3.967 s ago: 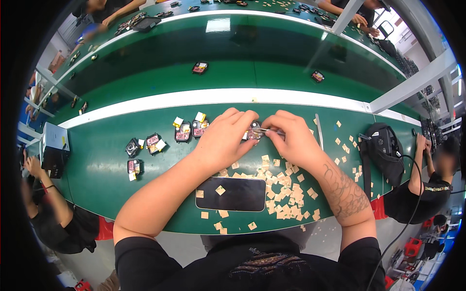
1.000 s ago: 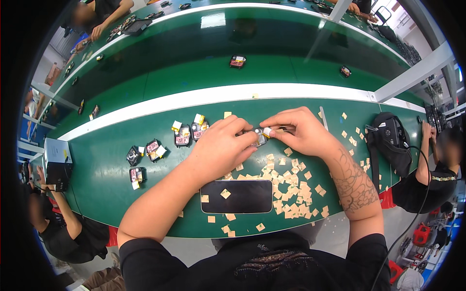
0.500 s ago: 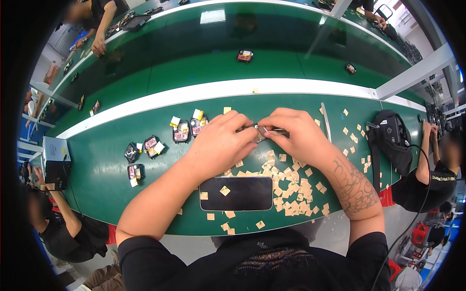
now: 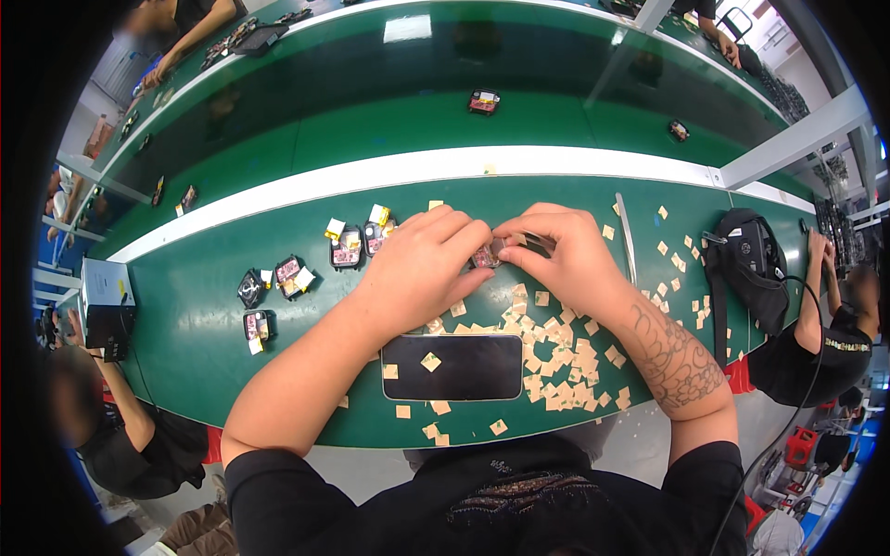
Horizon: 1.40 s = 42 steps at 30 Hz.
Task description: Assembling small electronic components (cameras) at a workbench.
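Between my hands is a small open electronic device (image 4: 484, 257), with pinkish parts showing inside its case. My left hand (image 4: 428, 266) is closed on its left side, thumb at the near edge; the fingers hide much of it. On the other side my right hand (image 4: 567, 255) pinches a thin tweezer-like tool (image 4: 538, 243), its fingertips touching the device. Left of my hands, open cases with yellow-and-white tabs, among them one case (image 4: 346, 247) and another (image 4: 294, 277), lie on the green table. Square tan adhesive pads (image 4: 561, 357) are scattered in front of my right hand.
A dark phone (image 4: 451, 367) lies near the front edge with pads on it. To the right are a metal strip (image 4: 627, 236) and a black bag (image 4: 747, 269). A box (image 4: 107, 310) stands far left. Beyond the white rail (image 4: 417, 170), a conveyor carries a device (image 4: 483, 101). Co-workers sit around.
My right fingers have shifted slightly and the tool is tilted differently, with more of the device showing. On the conveyor, the devices have moved a little to the right.
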Each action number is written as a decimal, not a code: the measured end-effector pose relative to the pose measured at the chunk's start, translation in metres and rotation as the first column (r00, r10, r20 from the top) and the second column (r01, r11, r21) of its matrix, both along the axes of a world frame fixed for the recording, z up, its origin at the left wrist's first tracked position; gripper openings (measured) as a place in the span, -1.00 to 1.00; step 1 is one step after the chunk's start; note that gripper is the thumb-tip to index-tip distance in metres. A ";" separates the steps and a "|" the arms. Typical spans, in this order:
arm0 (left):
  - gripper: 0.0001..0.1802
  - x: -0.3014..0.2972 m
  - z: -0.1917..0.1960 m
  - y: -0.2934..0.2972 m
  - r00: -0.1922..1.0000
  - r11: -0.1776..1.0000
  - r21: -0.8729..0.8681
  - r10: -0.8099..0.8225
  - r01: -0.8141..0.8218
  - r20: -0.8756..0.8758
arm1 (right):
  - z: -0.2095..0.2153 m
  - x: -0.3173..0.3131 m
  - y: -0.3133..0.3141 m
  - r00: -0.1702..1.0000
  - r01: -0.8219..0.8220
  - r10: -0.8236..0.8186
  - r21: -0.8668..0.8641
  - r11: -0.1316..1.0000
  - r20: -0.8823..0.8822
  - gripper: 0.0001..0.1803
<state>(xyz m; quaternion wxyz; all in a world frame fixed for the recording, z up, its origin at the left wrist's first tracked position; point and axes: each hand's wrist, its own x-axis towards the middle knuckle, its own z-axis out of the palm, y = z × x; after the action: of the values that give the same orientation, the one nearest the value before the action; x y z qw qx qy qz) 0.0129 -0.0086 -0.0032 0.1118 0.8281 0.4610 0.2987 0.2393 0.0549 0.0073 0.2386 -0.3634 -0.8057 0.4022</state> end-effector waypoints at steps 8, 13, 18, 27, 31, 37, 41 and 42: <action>-0.56 0.002 0.000 -0.003 0.999 0.999 -0.028 0.020 -0.019 0.029 | 0.001 -0.003 -0.007 1.000 0.009 -0.009 -0.015 1.000 0.001 -0.78; -0.53 0.005 0.000 -0.004 0.999 0.999 -0.040 0.030 -0.028 0.028 | 0.003 -0.003 -0.011 0.996 0.002 -0.011 0.100 0.995 0.090 -0.73; -0.53 0.007 -0.002 -0.004 0.999 0.999 -0.031 0.034 -0.033 0.028 | -0.002 -0.009 -0.011 0.994 0.017 -0.035 0.175 0.984 0.104 -0.82; -0.53 0.005 -0.001 -0.005 0.995 0.998 0.058 0.007 -0.013 0.104 | 0.010 -0.004 -0.003 0.994 0.083 -0.090 0.105 0.991 0.058 -0.81; -0.43 0.011 0.000 -0.004 0.990 0.995 0.093 0.029 -0.042 0.140 | -0.006 0.002 0.011 0.997 -0.068 0.060 -0.296 0.953 -0.039 -0.88; -0.50 0.018 0.006 -0.007 0.968 0.990 -0.113 0.103 -0.079 0.227 | -0.004 0.002 0.006 0.985 -0.055 0.069 0.090 0.994 -0.158 -0.80; -0.70 0.016 0.001 -0.008 0.931 0.950 -0.301 0.179 -0.080 0.317 | -0.012 0.000 0.002 0.972 -0.049 0.076 0.122 0.991 -0.223 -0.84; -0.71 0.018 -0.001 -0.006 0.924 0.955 -0.290 0.161 -0.058 0.346 | -0.015 0.002 0.002 0.968 -0.024 0.053 0.123 0.992 -0.244 -0.85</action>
<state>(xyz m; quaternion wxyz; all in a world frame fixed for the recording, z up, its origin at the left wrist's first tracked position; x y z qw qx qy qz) 0.0310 -0.0145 -0.0046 0.2925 0.7070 0.5149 0.3867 0.2412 0.0572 -0.0076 0.3503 -0.2800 -0.7993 0.3999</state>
